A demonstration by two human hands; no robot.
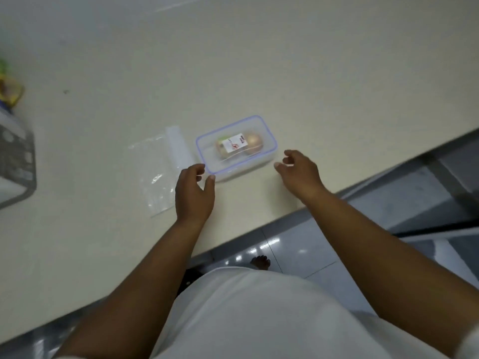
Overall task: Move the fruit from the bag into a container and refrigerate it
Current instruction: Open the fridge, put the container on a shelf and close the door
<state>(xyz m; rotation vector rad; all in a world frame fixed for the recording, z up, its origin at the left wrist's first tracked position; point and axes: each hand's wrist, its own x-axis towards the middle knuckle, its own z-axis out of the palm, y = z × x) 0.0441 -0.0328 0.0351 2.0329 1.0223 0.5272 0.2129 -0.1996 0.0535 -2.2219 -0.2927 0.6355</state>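
A clear rectangular container (269, 151) with a blue-edged lid on top sits on the cream counter. Inside it lies wrapped fruit (255, 142) with a white label. An empty clear plastic bag (155, 172) lies flat just left of the container. My left hand (194, 193) hovers at the container's near left corner, fingers curled and apart, fingertips close to the rim. My right hand (300, 169) is just right of the container, fingers apart, holding nothing.
The counter (259, 60) ends in an edge running diagonally from lower left to upper right. A grey tray-like object (15, 161) stands at the left edge, with colourful items (7, 86) behind it. Glossy floor tiles (285, 250) lie below.
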